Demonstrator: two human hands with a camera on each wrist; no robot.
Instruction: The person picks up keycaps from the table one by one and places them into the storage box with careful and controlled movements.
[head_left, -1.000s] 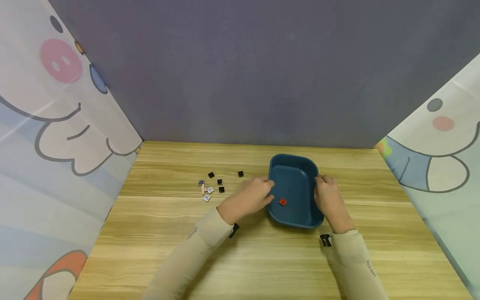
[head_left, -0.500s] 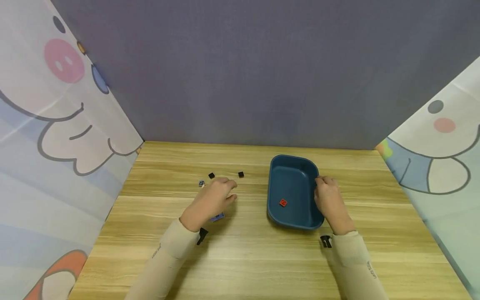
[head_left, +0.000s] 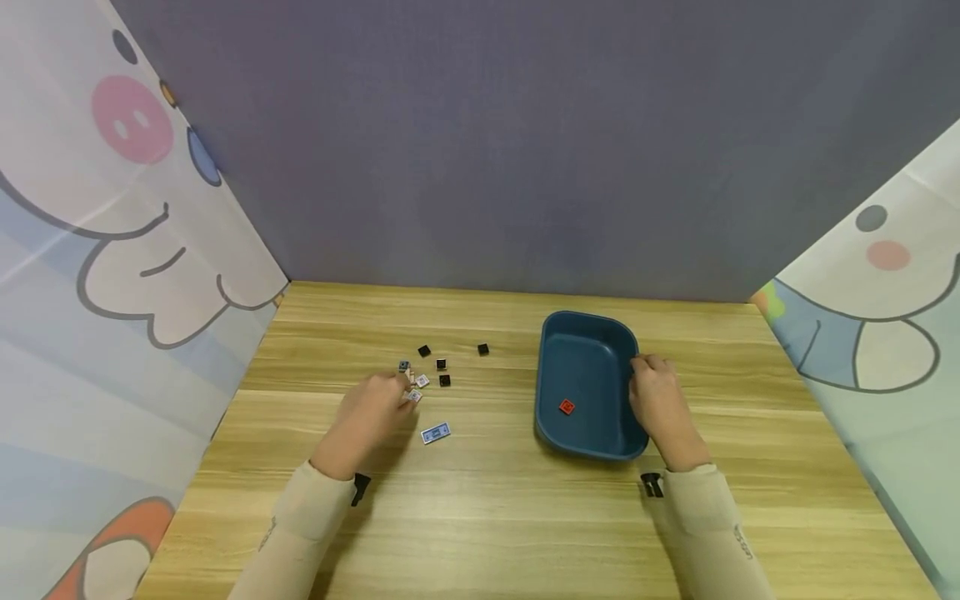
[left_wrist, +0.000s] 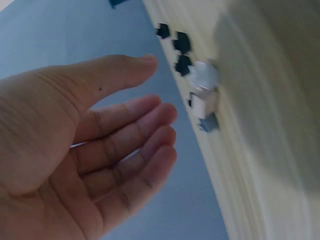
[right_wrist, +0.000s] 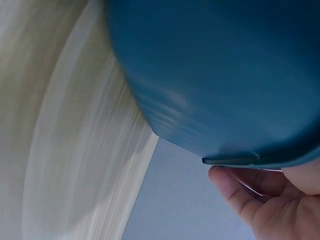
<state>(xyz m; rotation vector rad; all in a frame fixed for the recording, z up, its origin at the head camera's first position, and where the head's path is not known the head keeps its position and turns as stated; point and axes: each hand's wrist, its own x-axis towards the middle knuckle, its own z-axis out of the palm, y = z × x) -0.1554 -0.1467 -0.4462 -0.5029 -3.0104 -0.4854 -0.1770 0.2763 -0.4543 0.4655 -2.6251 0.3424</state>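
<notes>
My right hand (head_left: 658, 404) grips the right rim of a dark blue plastic bin (head_left: 588, 354), also in the right wrist view, where the thumb and fingers hold the bin's rim (right_wrist: 240, 162). One small red keycap (head_left: 566, 407) lies inside. My left hand (head_left: 372, 414) hovers at the left beside a group of keycaps; in the left wrist view its thumb and loosely bent fingers stand apart, holding nothing. White keycaps (head_left: 422, 381), black keycaps (head_left: 445, 380) and a grey-blue keycap (head_left: 404, 365) make up the group. A longer light-blue keycap (head_left: 436, 432) lies nearer.
Another black keycap (head_left: 483, 349) lies apart, between the group and the bin. The wooden table (head_left: 487, 517) ends at a grey back panel (head_left: 480, 150). Printed cartoon cloths hang at the left (head_left: 135, 233) and right.
My left hand has left the bin's left side and moved left to the keycaps, uncovering the long light-blue one. My right hand stays on the bin, and the red keycap stays inside.
</notes>
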